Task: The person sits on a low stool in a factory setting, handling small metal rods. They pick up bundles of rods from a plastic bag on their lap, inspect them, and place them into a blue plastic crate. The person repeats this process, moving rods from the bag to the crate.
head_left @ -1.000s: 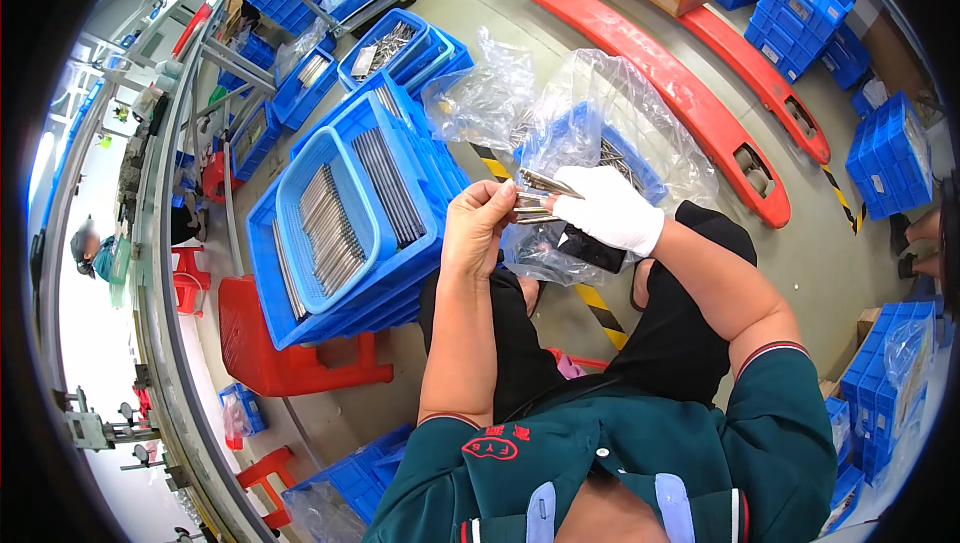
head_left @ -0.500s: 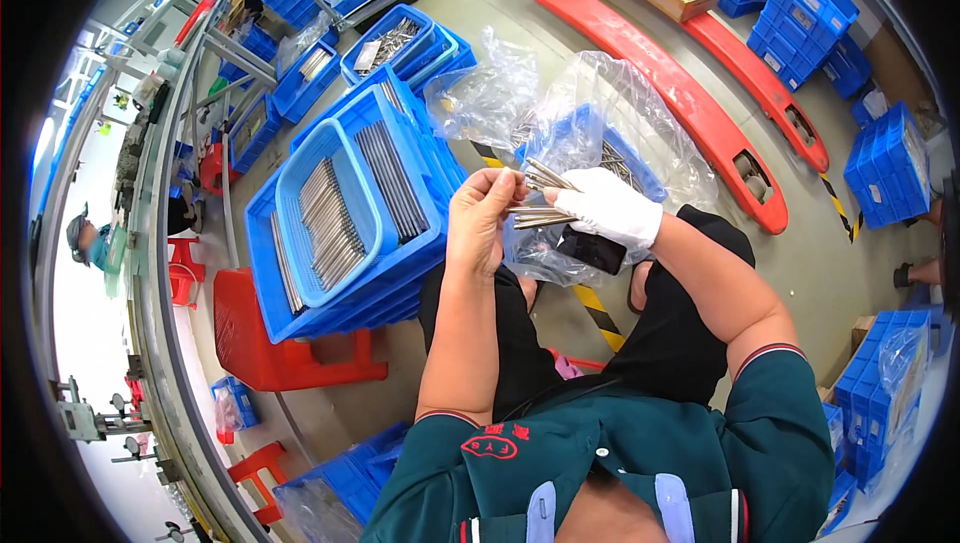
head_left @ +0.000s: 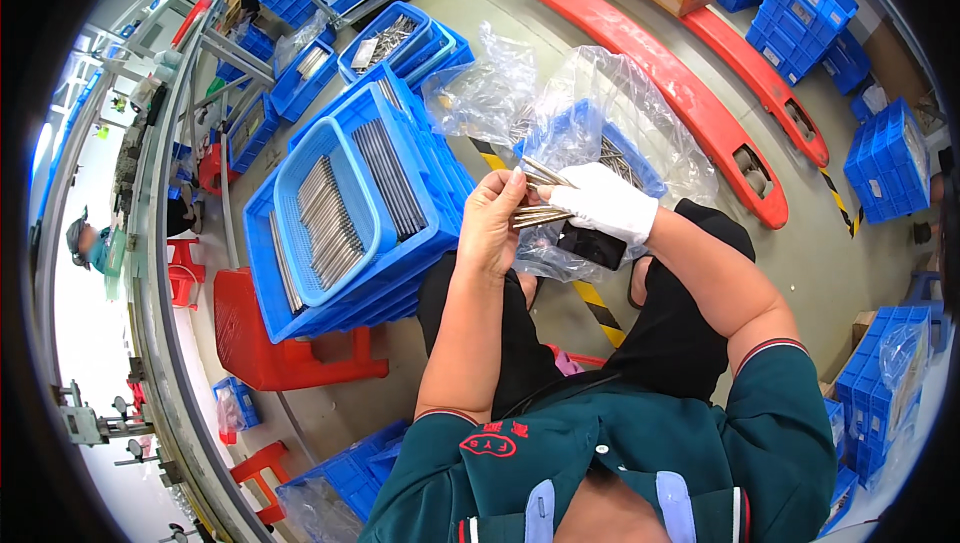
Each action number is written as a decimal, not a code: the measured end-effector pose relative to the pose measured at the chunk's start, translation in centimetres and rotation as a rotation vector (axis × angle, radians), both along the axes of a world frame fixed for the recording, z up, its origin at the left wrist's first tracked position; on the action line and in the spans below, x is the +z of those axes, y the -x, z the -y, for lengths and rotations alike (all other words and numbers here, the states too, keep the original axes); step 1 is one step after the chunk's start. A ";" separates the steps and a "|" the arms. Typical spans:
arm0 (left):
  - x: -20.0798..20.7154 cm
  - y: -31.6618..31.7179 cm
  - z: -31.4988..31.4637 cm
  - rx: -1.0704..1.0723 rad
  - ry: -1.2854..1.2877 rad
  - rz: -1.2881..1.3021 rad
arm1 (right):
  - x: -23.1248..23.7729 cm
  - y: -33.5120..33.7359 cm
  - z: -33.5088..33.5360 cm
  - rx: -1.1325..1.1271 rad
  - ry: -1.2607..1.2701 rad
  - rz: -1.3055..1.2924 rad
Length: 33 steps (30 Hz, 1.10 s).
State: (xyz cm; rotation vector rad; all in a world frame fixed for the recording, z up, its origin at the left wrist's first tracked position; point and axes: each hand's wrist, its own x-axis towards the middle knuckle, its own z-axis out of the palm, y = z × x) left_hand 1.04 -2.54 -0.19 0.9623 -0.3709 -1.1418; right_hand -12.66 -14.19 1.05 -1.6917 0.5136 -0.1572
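Observation:
A bunch of thin metal rods (head_left: 541, 215) sticks out to the left from my right hand (head_left: 612, 205), which wears a white glove and is closed around them. My bare left hand (head_left: 490, 221) is closed at the left ends of the rods, thumb and fingertips pinched on them. Its other fingers partly hide what lies in its grip. Just below the gloved hand is a flat dark object with a shiny face (head_left: 594, 246). Beyond my hands a blue crate (head_left: 650, 179) holds more loose rods, partly under clear plastic sheeting (head_left: 675, 133).
To the left, stacked blue crates (head_left: 405, 288) carry a light-blue basket (head_left: 283, 193) of rods in a row and further darker rods. A red stool (head_left: 250, 333) stands beside them. A red pallet jack (head_left: 640, 53) with cardboard boxes lies ahead; more blue crates (head_left: 885, 168) stand right.
My left hand has shifted slightly to the right, closer to the gloved hand, and covers more of the rod ends. The right hand keeps hold of the rods, nearly still.

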 end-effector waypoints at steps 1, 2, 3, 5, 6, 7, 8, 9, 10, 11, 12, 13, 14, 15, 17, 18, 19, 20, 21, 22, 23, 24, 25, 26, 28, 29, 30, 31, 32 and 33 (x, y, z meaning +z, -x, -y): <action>0.0 0.3 0.0 0.013 0.011 -0.033 | -0.2 -0.2 -0.2 -0.023 -0.037 0.010; 0.0 0.4 0.1 0.015 0.010 -0.021 | -0.2 -0.3 -0.3 -0.047 -0.074 0.019; -0.1 0.4 0.1 0.017 0.010 -0.009 | -0.2 -0.4 -0.4 -0.048 -0.081 0.026; 0.0 0.4 0.1 0.018 -0.008 0.003 | -0.1 -0.5 -0.5 -0.057 -0.093 0.034; 0.1 0.3 0.1 0.011 -0.013 0.008 | -0.1 -0.5 -0.6 -0.069 -0.108 0.033; 0.0 0.3 0.1 0.005 -0.018 0.014 | 0.0 -0.6 -0.7 -0.080 -0.123 0.031; 0.0 0.2 0.1 -0.001 -0.023 0.019 | 0.1 -0.6 -0.8 -0.091 -0.138 0.029; -0.1 0.0 -0.1 -0.016 -0.030 0.024 | 0.1 -0.6 -0.9 -0.100 -0.148 0.049; -0.2 -0.3 -0.2 -0.031 -0.036 0.027 | 0.1 -0.6 -0.9 -0.109 -0.157 0.067; -0.3 -0.5 -0.4 -0.045 -0.042 0.030 | 0.2 -0.6 -1.0 -0.118 -0.166 0.085; -0.2 -0.6 -0.4 -0.047 -0.037 0.032 | 0.2 -0.5 -0.9 -0.103 -0.182 0.095; -0.2 -0.7 -0.5 -0.050 -0.033 0.034 | 0.2 -0.5 -0.9 -0.089 -0.198 0.104; -0.2 -0.8 -0.5 -0.052 -0.030 0.036 | 0.2 -0.5 -0.8 -0.075 -0.215 0.114; -0.1 -0.8 -0.6 -0.046 -0.037 0.072 | 0.3 -0.5 -0.8 -0.064 -0.176 0.087; 0.2 -0.8 -0.6 -0.038 -0.055 0.145 | 0.5 -0.5 -0.6 -0.047 -0.102 0.034; 0.1 -0.8 -0.6 -0.014 -0.058 0.209 | 0.5 -0.4 -0.5 -0.037 0.001 0.023; -0.1 -0.7 -0.6 0.011 -0.060 0.273 | 0.6 -0.5 -0.4 -0.026 0.104 0.012; -0.2 -0.7 -0.5 0.035 -0.062 0.338 | 0.6 -0.4 -0.3 -0.016 0.208 0.001; -0.1 -0.7 -0.6 0.024 -0.077 0.318 | 0.5 -0.4 -0.4 -0.024 0.220 0.018; 0.0 -0.7 -0.7 0.015 -0.091 0.298 | 0.4 -0.4 -0.4 -0.031 0.233 0.036; 0.1 -0.8 -0.8 0.006 -0.104 0.278 | 0.3 -0.3 -0.5 -0.038 0.246 0.053; 0.1 -0.9 -0.8 -0.001 -0.120 0.296 | 0.0 -0.3 -0.5 -0.052 0.266 0.084; 0.1 -1.0 -0.8 -0.008 -0.137 0.314 | -0.2 -0.3 -0.6 -0.065 0.285 0.114; 0.1 -1.1 -0.9 -0.015 -0.154 0.333 | -0.4 -0.3 -0.7 -0.078 0.304 0.145; -0.1 -1.2 -0.9 -0.008 -0.170 0.378 | -0.1 -0.3 -0.7 -0.061 0.387 0.105; -0.2 -1.3 -1.0 -0.005 -0.178 0.401 | 0.1 -0.3 -0.7 -0.053 0.428 0.085; -0.2 -1.1 -1.0 0.007 -0.139 0.402 | 0.1 -0.4 -0.6 -0.047 0.345 0.070; -0.1 -0.7 -0.8 0.018 -0.098 0.403 | 0.1 -0.4 -0.4 -0.043 0.263 0.054; 0.1 -0.5 -0.7 0.029 -0.058 0.404 | 0.2 -0.4 -0.3 -0.039 0.182 0.038; 0.2 -0.5 -0.7 0.006 -0.058 0.362 | 0.3 -0.3 -0.4 -0.045 0.113 0.035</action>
